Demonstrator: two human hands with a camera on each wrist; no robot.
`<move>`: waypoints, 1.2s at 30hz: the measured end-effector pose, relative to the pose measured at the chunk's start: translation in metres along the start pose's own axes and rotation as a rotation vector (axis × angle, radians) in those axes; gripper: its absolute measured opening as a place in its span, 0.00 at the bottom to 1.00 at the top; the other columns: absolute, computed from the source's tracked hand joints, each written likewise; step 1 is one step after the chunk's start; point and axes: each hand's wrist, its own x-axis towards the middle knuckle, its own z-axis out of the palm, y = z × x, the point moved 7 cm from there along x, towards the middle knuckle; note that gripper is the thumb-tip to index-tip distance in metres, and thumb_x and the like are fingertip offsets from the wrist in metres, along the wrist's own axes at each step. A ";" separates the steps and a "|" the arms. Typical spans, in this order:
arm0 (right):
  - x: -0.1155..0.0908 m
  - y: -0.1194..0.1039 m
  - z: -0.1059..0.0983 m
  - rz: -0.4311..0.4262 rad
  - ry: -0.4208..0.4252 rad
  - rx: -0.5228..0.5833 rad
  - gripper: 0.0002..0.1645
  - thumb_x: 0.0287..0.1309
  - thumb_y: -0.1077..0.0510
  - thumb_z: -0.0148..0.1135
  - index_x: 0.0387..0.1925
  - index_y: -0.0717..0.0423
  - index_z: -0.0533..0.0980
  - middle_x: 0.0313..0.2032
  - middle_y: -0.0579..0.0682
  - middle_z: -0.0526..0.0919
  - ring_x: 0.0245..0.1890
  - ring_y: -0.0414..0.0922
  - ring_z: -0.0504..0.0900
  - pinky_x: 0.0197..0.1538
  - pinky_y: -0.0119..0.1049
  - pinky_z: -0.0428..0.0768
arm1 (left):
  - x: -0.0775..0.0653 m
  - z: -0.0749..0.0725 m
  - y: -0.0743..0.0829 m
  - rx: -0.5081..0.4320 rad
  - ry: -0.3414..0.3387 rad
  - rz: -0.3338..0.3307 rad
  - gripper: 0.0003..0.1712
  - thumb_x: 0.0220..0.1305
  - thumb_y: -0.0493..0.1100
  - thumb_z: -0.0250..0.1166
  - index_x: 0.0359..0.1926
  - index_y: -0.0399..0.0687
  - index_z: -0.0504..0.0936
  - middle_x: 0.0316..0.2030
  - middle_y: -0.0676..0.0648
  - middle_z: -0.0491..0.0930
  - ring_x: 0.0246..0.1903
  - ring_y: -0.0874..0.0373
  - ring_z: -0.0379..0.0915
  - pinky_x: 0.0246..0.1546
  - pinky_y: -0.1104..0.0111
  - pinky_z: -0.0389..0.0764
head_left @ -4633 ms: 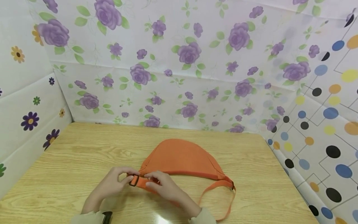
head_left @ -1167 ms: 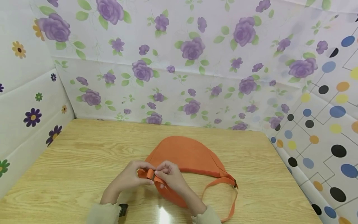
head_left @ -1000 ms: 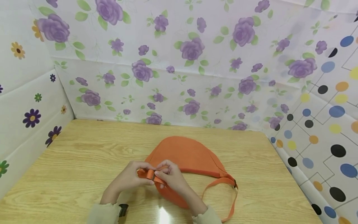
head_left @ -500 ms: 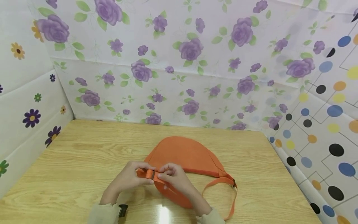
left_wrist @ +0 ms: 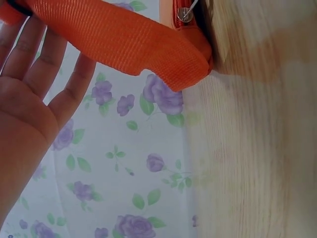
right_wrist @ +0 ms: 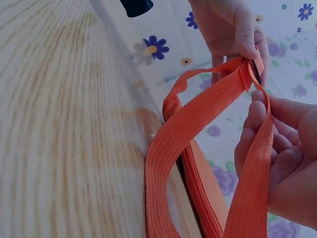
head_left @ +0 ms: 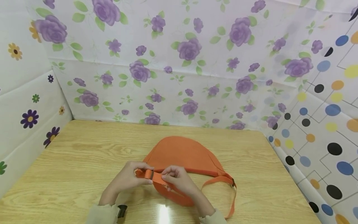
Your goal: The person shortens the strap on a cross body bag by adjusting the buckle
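Observation:
An orange waist bag [head_left: 181,155] lies on the table, its zipper edge toward me. My left hand [head_left: 129,176] pinches the black slider [head_left: 152,175] on its orange strap [right_wrist: 185,126] between thumb and fingers. A small strap loop [head_left: 147,174] stands up at the slider's left. Just to the right, my right hand [head_left: 180,181] pinches the strap between thumb and forefinger, and a short flat stretch shows between the hands. In the right wrist view the strap curves below both hands. The left wrist view shows the left hand's fingers against the strap, near a metal zipper pull [left_wrist: 184,15].
The wooden table [head_left: 92,149] carries the bag. At the bag's right end, a second strap loop [head_left: 233,199] trails toward me. A black object [head_left: 122,211] is beside the left sleeve. A floral cloth [head_left: 167,71] hangs behind, with patterned sheets at both sides.
Over the last second my right hand has moved slightly right along with the strap, so more strap shows between it and the slider. The left hand has kept its grip nearly in place.

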 end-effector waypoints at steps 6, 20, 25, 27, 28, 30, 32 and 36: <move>0.001 -0.001 0.001 -0.004 0.002 -0.005 0.10 0.59 0.68 0.52 0.37 0.76 0.70 0.20 0.52 0.72 0.14 0.40 0.71 0.23 0.28 0.72 | -0.001 0.000 -0.002 -0.011 0.009 -0.024 0.16 0.45 0.41 0.71 0.38 0.41 0.82 0.33 0.47 0.81 0.30 0.60 0.74 0.32 0.62 0.76; 0.002 0.000 0.000 -0.013 0.002 0.024 0.13 0.59 0.69 0.51 0.39 0.82 0.67 0.19 0.56 0.72 0.14 0.38 0.71 0.23 0.27 0.73 | 0.002 0.006 -0.005 -0.004 -0.002 -0.083 0.16 0.45 0.41 0.71 0.38 0.42 0.82 0.31 0.53 0.80 0.31 0.61 0.74 0.35 0.62 0.75; 0.002 -0.001 0.001 -0.037 -0.008 0.039 0.14 0.59 0.69 0.51 0.39 0.82 0.67 0.20 0.59 0.73 0.14 0.38 0.71 0.22 0.27 0.73 | 0.006 0.010 -0.003 -0.004 -0.019 -0.053 0.16 0.44 0.40 0.72 0.38 0.42 0.82 0.30 0.55 0.80 0.30 0.61 0.74 0.35 0.62 0.75; 0.002 -0.002 0.002 -0.047 -0.015 0.047 0.14 0.59 0.68 0.51 0.39 0.82 0.67 0.21 0.66 0.72 0.14 0.38 0.71 0.22 0.27 0.73 | 0.006 0.011 -0.001 -0.001 -0.021 -0.047 0.16 0.44 0.40 0.72 0.37 0.42 0.82 0.30 0.56 0.80 0.30 0.62 0.74 0.35 0.63 0.75; 0.002 -0.002 0.002 -0.049 -0.015 0.048 0.14 0.59 0.69 0.51 0.39 0.82 0.67 0.21 0.69 0.71 0.14 0.38 0.71 0.22 0.27 0.72 | 0.006 0.011 -0.001 -0.002 -0.022 -0.049 0.16 0.44 0.41 0.72 0.37 0.42 0.82 0.30 0.55 0.80 0.30 0.61 0.74 0.34 0.63 0.75; 0.004 0.003 0.002 -0.053 -0.015 0.055 0.13 0.59 0.69 0.51 0.39 0.81 0.67 0.22 0.70 0.71 0.14 0.38 0.71 0.22 0.26 0.73 | 0.007 0.012 -0.001 -0.005 -0.020 -0.057 0.16 0.44 0.41 0.72 0.37 0.43 0.82 0.31 0.54 0.80 0.30 0.61 0.74 0.34 0.64 0.75; 0.006 0.008 0.001 -0.051 -0.008 0.054 0.13 0.59 0.68 0.52 0.38 0.79 0.68 0.21 0.66 0.72 0.14 0.38 0.71 0.22 0.27 0.73 | 0.007 0.012 -0.001 -0.008 -0.022 -0.048 0.16 0.44 0.42 0.72 0.38 0.44 0.82 0.31 0.54 0.80 0.31 0.61 0.74 0.33 0.64 0.75; 0.010 0.018 -0.001 -0.048 0.005 0.050 0.11 0.58 0.65 0.54 0.37 0.75 0.71 0.22 0.54 0.76 0.14 0.39 0.72 0.22 0.27 0.74 | 0.007 0.013 -0.001 0.005 -0.018 0.003 0.15 0.44 0.41 0.72 0.37 0.46 0.82 0.31 0.55 0.80 0.31 0.62 0.73 0.32 0.61 0.75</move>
